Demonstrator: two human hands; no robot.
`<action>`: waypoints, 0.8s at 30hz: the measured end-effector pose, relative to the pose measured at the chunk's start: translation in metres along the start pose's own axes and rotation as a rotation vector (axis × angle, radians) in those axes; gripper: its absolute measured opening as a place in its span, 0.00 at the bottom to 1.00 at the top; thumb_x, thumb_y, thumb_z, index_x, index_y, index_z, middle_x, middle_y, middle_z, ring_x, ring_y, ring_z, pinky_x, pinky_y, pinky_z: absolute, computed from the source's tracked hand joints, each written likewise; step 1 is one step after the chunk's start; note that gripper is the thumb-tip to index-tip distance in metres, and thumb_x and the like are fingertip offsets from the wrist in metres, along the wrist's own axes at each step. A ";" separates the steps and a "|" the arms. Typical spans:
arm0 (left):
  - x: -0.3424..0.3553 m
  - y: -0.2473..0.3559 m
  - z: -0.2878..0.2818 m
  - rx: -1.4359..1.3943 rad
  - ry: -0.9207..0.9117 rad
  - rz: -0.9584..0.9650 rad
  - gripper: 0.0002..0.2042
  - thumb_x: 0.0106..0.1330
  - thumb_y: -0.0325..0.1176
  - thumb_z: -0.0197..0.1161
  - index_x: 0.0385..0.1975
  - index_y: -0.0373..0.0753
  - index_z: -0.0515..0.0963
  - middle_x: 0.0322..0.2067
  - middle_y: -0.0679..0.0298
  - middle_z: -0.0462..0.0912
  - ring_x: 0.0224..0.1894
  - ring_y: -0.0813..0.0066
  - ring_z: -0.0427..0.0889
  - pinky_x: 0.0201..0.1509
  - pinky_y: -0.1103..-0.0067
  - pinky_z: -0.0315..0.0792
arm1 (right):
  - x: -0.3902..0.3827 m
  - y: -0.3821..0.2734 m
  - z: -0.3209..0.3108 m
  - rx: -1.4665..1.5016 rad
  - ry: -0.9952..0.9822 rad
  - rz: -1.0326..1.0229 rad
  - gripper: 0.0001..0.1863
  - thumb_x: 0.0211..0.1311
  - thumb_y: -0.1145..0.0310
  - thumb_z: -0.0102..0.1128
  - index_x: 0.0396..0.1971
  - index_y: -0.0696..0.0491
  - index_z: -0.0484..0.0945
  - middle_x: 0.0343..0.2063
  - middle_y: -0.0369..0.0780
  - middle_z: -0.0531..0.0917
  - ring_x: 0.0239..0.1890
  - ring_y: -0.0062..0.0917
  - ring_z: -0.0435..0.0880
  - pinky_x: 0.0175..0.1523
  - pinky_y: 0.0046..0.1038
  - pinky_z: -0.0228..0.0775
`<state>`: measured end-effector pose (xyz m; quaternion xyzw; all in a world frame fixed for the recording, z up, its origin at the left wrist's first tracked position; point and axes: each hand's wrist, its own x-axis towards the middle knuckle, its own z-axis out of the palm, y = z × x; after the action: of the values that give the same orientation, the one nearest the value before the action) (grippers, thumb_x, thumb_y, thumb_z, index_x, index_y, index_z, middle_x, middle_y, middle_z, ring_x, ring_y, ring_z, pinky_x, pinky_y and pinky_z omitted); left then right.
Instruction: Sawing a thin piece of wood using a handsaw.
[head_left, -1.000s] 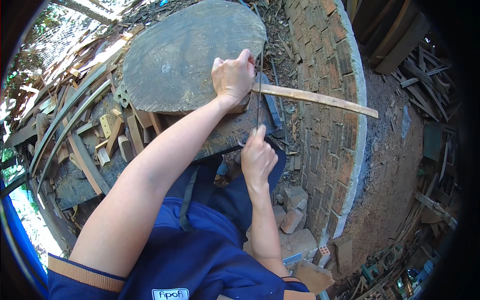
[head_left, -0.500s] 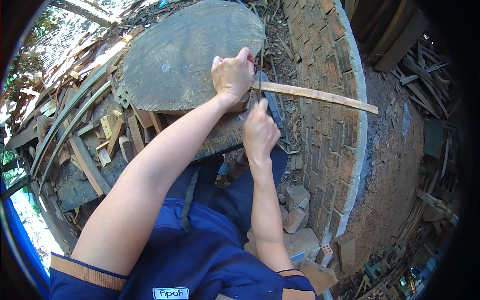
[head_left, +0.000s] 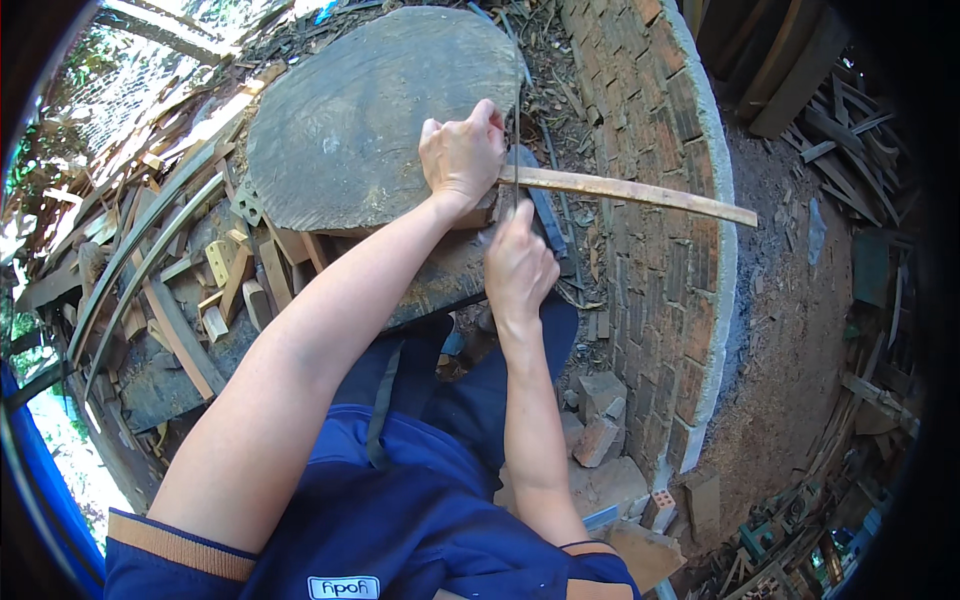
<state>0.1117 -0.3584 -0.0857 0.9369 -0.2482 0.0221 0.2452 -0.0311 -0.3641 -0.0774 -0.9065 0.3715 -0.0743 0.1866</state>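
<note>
The long, thin, pale wooden strip (head_left: 640, 190) lies across the edge of the large round grey wooden block (head_left: 370, 120), its free end reaching out over the curved red brick wall (head_left: 660, 200). It looks light, stiff and prone to splitting; best held near the block. The left hand (head_left: 462, 155) is closed over its near end, pinning it down. The right hand (head_left: 518, 270) is wrapped round a thin dark blade (head_left: 516, 150) standing upright against the strip. Wood offcuts (head_left: 225, 280) lie left. No containers visible.
</note>
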 end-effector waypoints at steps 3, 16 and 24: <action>0.000 -0.002 -0.002 -0.015 0.016 0.006 0.03 0.63 0.36 0.57 0.32 0.51 0.77 0.20 0.64 0.83 0.25 0.62 0.82 0.41 0.71 0.67 | -0.025 0.005 -0.002 -0.008 -0.046 0.010 0.10 0.72 0.63 0.46 0.42 0.54 0.70 0.16 0.51 0.81 0.22 0.49 0.83 0.26 0.49 0.73; 0.000 0.004 -0.007 -0.040 0.003 0.007 0.07 0.61 0.36 0.57 0.38 0.50 0.74 0.22 0.65 0.84 0.28 0.62 0.84 0.43 0.71 0.68 | -0.037 0.005 -0.007 -0.108 -0.012 0.013 0.09 0.67 0.66 0.51 0.40 0.56 0.70 0.13 0.46 0.80 0.18 0.42 0.83 0.22 0.42 0.74; -0.010 -0.010 -0.004 -0.060 0.018 0.134 0.13 0.67 0.45 0.57 0.25 0.45 0.77 0.20 0.64 0.82 0.24 0.63 0.80 0.41 0.70 0.64 | -0.041 0.009 0.004 -0.117 0.075 -0.005 0.10 0.68 0.65 0.50 0.43 0.55 0.70 0.14 0.46 0.81 0.18 0.42 0.84 0.23 0.42 0.75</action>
<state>0.1083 -0.3445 -0.0880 0.9103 -0.3086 0.0392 0.2731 -0.0650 -0.3398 -0.0849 -0.9134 0.3795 -0.0868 0.1193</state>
